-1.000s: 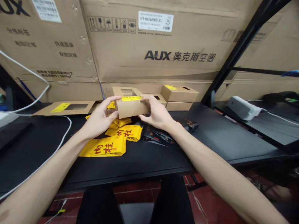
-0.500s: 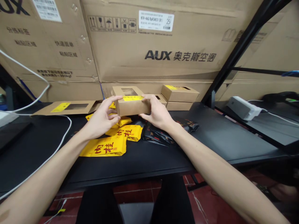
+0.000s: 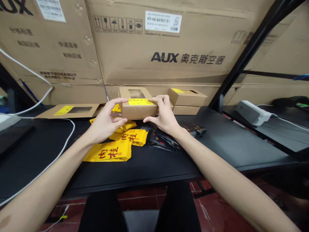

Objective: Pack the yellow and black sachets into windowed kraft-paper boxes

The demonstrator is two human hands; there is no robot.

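Note:
Between my two hands is a brown cardboard box [image 3: 140, 112] with a clear window on top and a yellow label along its front edge. My left hand [image 3: 107, 120] grips its left end, thumb low and fingers at the upper corner. On the right end, my right hand [image 3: 164, 114] is closed round it, a finger on the label and the thumb below. Yellow packets [image 3: 108, 150] with dark red characters lie in front, under the left hand. Black packets [image 3: 164, 140] are spread beneath the right hand. The box's underside is hidden.
Two stacked brown boxes [image 3: 187, 97] stand at the back right. A flat unfolded box [image 3: 67, 110] lies at the back left. White cables [image 3: 70, 138] cross the black table [image 3: 149, 167] on the left. Large AUX cartons [image 3: 188, 42] form the back wall; a black metal post [image 3: 243, 53] leans at right.
The fingers of my right hand have shifted on the box's right end and are now more bent. The box stays held in nearly the same place, and the view has shifted slightly.

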